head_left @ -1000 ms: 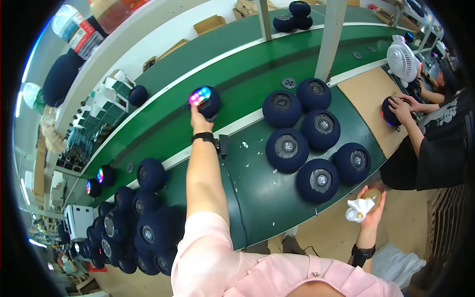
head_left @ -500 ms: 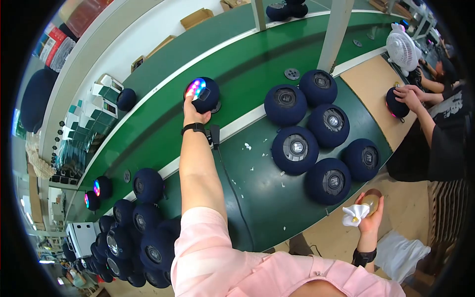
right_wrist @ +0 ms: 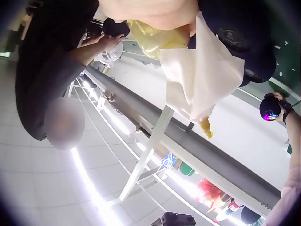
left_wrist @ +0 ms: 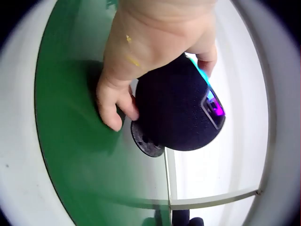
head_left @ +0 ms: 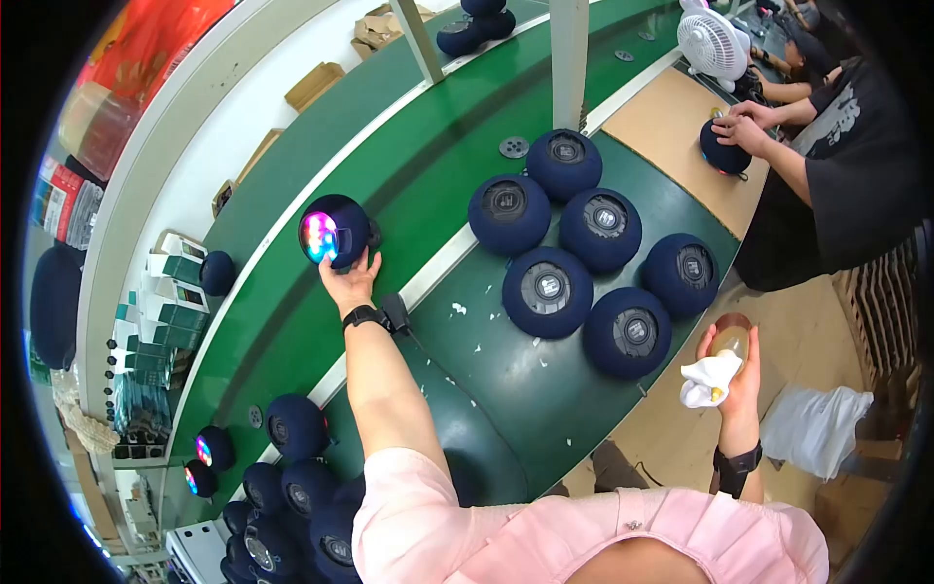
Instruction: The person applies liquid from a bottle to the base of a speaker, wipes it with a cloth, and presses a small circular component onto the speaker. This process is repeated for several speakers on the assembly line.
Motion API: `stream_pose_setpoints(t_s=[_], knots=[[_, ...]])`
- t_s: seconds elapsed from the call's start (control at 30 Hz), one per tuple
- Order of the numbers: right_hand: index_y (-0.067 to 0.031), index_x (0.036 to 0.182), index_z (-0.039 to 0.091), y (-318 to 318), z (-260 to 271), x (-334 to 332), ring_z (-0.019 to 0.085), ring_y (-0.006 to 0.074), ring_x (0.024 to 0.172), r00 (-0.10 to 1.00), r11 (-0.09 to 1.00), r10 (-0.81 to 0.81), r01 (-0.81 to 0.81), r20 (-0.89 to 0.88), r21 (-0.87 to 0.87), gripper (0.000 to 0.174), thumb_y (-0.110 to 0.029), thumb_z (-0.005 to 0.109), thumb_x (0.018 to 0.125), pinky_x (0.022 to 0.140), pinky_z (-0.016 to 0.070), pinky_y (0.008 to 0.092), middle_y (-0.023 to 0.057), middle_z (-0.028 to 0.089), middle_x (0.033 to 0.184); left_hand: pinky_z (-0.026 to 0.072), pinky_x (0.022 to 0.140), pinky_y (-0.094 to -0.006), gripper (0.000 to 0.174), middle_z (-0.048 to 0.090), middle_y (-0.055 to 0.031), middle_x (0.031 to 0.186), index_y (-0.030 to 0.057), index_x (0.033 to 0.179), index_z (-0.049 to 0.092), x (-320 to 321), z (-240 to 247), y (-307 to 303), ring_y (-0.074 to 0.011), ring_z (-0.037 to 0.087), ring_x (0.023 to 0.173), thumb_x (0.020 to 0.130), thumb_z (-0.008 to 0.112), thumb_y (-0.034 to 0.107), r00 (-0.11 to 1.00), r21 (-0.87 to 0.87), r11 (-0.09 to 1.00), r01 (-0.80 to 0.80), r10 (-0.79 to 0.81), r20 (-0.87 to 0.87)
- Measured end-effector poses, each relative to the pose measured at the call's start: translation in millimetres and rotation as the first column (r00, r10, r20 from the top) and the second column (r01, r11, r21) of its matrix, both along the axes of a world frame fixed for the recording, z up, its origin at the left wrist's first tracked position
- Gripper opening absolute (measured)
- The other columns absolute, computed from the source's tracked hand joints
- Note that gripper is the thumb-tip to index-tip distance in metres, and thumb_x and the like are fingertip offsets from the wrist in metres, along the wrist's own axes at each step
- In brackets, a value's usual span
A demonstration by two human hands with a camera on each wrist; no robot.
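Note:
My left hand (head_left: 350, 284) grips a dark blue round speaker (head_left: 342, 219) from its near side, over the green belt. Its lit face glows pink, white and blue. In the left wrist view the speaker (left_wrist: 176, 103) sits between thumb and fingers, against a black disc (left_wrist: 146, 141). Off the bench's near edge, my right hand (head_left: 741, 384) holds a squeeze bottle (head_left: 732, 336) of yellowish liquid, nozzle toward me. White cloth (head_left: 710, 378) wraps the nozzle. In the right wrist view the yellow tip (right_wrist: 206, 127) pokes out below the cloth.
Several speakers (head_left: 548, 292) lie base up on the green bench (head_left: 467, 389), with more piled at lower left (head_left: 302, 487). A black cable (head_left: 452, 384) runs from my left wrist. Another person (head_left: 827, 165) works on a speaker (head_left: 725, 146) at right, near a white fan (head_left: 713, 44).
The speaker in my left hand has turned, its lit face now lower and toward me. The head view has swung, shifting the bench leftward. My right hand still holds the bottle.

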State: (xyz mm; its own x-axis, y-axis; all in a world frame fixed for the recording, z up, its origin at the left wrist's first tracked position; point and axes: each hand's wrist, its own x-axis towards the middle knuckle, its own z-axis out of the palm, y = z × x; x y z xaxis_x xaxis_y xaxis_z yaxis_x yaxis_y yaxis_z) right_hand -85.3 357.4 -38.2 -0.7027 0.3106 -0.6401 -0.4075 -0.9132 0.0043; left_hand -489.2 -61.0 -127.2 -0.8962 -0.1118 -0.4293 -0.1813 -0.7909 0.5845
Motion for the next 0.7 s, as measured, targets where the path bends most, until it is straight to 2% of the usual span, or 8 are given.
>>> stream_pose_setpoints(t_s=[0.1,0.23,0.3,0.43,0.5,0.57,0.63,0.7], knots=[[0.0001,0.108,0.044,-6.8,9.1,-4.5,0.054,0.0285,0.093,0.998,0.999,0.036,-0.036,-0.049,0.004,0.057,-0.039,0.068,0.075,0.083,0.0477,0.0398,0.0161,0.054,0.098,0.038,0.083,-0.052,0.064,0.037,-0.0129,0.126,0.0212,0.125,0.036,9.0,16.7,-12.2,-0.0341,0.045,0.11,0.069,0.064,0.038,0.995,0.037,0.999,0.002,0.002,-0.099],[0.0001,0.108,0.046,-5.6,8.9,-8.9,0.053,0.0294,0.095,0.994,0.998,0.06,-0.06,-0.091,0.003,0.055,-0.041,0.066,0.076,0.084,0.0467,0.0423,0.017,0.054,0.099,0.0382,0.083,-0.05,0.05,0.045,-0.0115,0.114,0.0159,0.112,0.045,33.8,50.4,-18.3,-0.0263,0.05,0.098,0.07,0.065,0.036,0.999,-0.118,0.993,-0.031,0.028,-0.031],[0.0006,0.11,0.045,-3.8,2.4,-9.9,0.052,0.031,0.095,0.975,0.987,0.159,-0.152,-0.154,0.055,0.056,-0.042,0.063,0.078,0.085,0.0453,0.0431,0.0174,0.053,0.102,0.0372,0.085,-0.0519,0.052,0.046,-0.0123,0.113,0.0141,0.111,0.046,78.4,68.2,-23.2,-0.0273,0.049,0.1,0.069,0.066,0.037,0.996,-0.361,0.933,0.019,-0.05,-0.078],[0.0004,0.111,0.044,0.6,2.9,-11.4,0.051,0.0313,0.098,0.967,0.977,0.208,-0.213,-0.146,-0.012,0.056,-0.043,0.061,0.079,0.087,0.0441,0.0437,0.0171,0.052,0.104,0.0339,0.09,-0.0596,0.055,0.047,-0.0161,0.11,0.0112,0.114,0.046,102.8,66.3,-33.9,-0.0294,0.049,0.103,0.069,0.065,0.037,0.959,-0.307,0.911,0.274,-0.237,0.155],[0.0001,0.111,0.044,2.6,3.8,-11.3,0.05,0.0313,0.098,0.958,0.967,0.225,-0.242,-0.177,-0.082,0.056,-0.043,0.061,0.079,0.087,0.0438,0.044,0.0172,0.052,0.104,0.0383,0.086,-0.0584,0.052,0.047,-0.0163,0.112,0.0105,0.114,0.046,122.0,53.3,-26.7,-0.0305,0.048,0.103,0.071,0.065,0.034,0.911,-0.451,0.793,0.411,-0.338,0.236],[-0.0011,0.111,0.045,5.0,1.6,-6.8,0.05,0.0307,0.099,0.965,0.974,0.217,-0.225,-0.149,-0.038,0.054,-0.042,0.061,0.08,0.088,0.0439,0.0438,0.0171,0.051,0.105,0.042,0.082,-0.0568,0.053,0.046,-0.0148,0.115,0.01,0.118,0.046,125.9,25.5,-20.2,-0.0317,0.048,0.102,0.072,0.065,0.029,0.797,-0.613,0.519,0.596,-0.471,0.377],[-0.0015,0.111,0.045,11.3,-6.0,1.5,0.05,0.0304,0.099,0.969,0.976,0.211,-0.216,-0.126,-0.022,0.053,-0.042,0.06,0.08,0.088,0.0441,0.0437,0.0168,0.051,0.106,0.0424,0.081,-0.0563,0.05,0.046,-0.0144,0.119,0.009,0.12,0.049,153.9,54.3,24.3,-0.0285,0.048,0.103,0.073,0.063,0.024,0.858,-0.626,0.587,0.514,-0.369,0.359],[-0.002,0.111,0.045,15.8,-8.8,10.1,0.05,0.03,0.098,0.971,0.976,0.215,-0.216,-0.1,-0.001,0.053,-0.042,0.06,0.08,0.087,0.0442,0.0435,0.0166,0.05,0.106,0.0416,0.08,-0.0577,0.058,0.045,-0.0157,0.124,0.0099,0.126,0.045,159.8,59.8,41.9,-0.0286,0.047,0.106,0.072,0.063,0.023,0.854,-0.761,0.416,0.499,-0.389,0.347]])
